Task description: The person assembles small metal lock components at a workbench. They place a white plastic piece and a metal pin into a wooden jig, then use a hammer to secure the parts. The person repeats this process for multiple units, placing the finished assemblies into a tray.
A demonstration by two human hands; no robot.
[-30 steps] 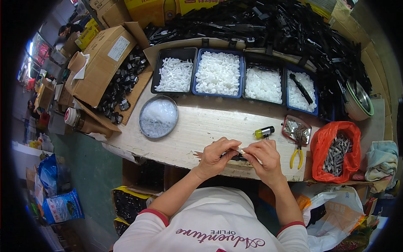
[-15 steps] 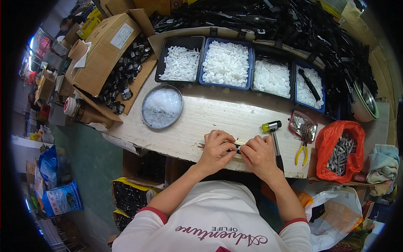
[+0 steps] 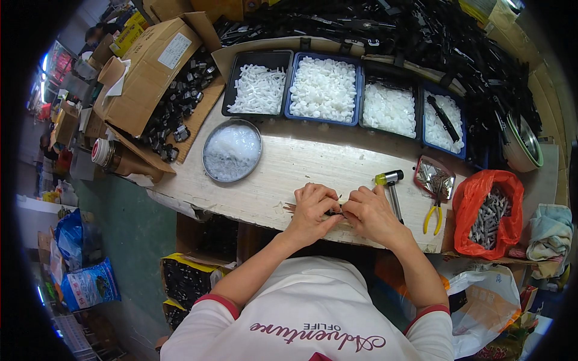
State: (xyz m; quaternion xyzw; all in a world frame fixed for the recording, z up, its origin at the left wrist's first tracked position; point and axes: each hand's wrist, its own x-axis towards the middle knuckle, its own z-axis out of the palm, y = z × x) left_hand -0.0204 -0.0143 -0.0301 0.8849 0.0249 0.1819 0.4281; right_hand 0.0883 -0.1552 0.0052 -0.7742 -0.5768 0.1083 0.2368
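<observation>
At the near edge of the workbench (image 3: 301, 162), my left hand (image 3: 312, 209) is closed with its fingertips on a small black part (image 3: 332, 212). My right hand (image 3: 371, 210) meets it from the other side, fingers pinched at the part's right end. Most of the part is covered by my fingers, so its kind cannot be made out. Just beyond my right hand lies a mallet (image 3: 389, 178) with a yellow-green and black head; its handle runs toward me and partly disappears behind my right wrist. Thin brown slivers (image 3: 289, 207) lie left of my left hand.
Trays of white plastic pieces (image 3: 324, 90) line the back, before a heap of black parts (image 3: 385, 24). A round dish (image 3: 232, 150) and cardboard box (image 3: 150, 72) stand left. Rightward are a red-rimmed tray (image 3: 435, 178), yellow-handled pliers (image 3: 433, 218) and a red bag (image 3: 466, 216) of grey pieces.
My right hand has lifted and turned slightly, its wrist shifting right over the mallet's handle. Less of the black part shows between my hands. The left hand stays nearly in place.
</observation>
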